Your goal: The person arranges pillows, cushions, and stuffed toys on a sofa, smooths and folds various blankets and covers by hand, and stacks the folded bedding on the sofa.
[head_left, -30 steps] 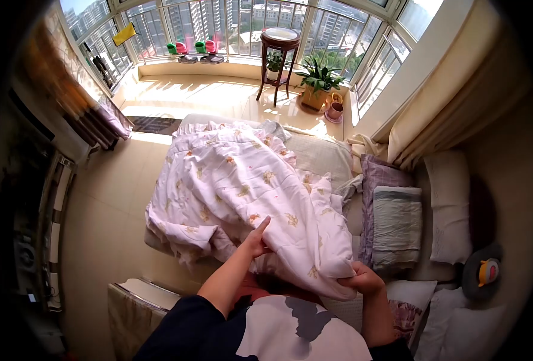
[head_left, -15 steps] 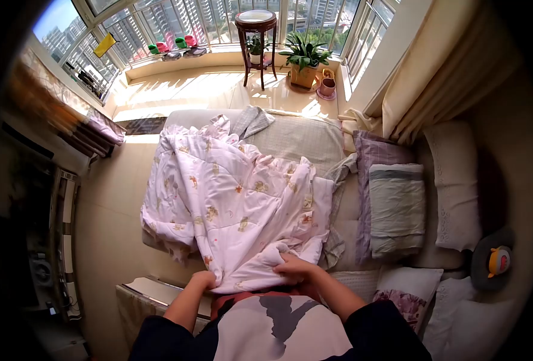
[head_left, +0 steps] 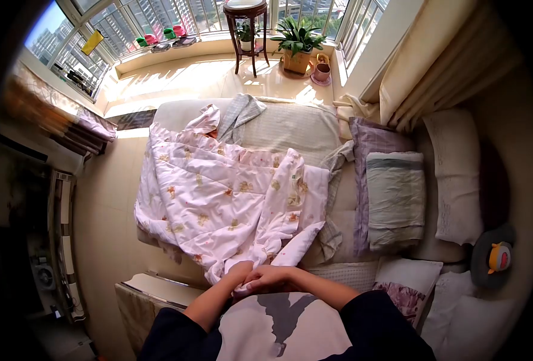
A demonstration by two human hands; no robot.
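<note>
A pink quilt [head_left: 218, 198] with a small printed pattern and a ruffled edge spreads over the bed. Its near edge is bunched up close to my body. My left hand [head_left: 240, 274] is closed on that gathered edge. Right beside it, touching it, my right hand [head_left: 265, 278] grips the same bunched cloth, and a fold of quilt slants away up to the right. The fingers are partly hidden behind the hands and fabric. Past the quilt's far edge lies a grey checked cloth [head_left: 240, 114] on the pale bed sheet [head_left: 296, 129].
A folded green-grey blanket [head_left: 395, 198] rests on a purple pillow [head_left: 358, 180] to the right. Beyond are more cushions [head_left: 456, 174]. A dark wooden plant stand [head_left: 246, 9] and a potted plant [head_left: 296, 45] stand by the window. A low cabinet [head_left: 158, 292] is near my left.
My hands have come together in front of my body, drawing the near edge of the quilt into a bunch. The quilt's far edge has shifted toward me, and its right corner has folded over.
</note>
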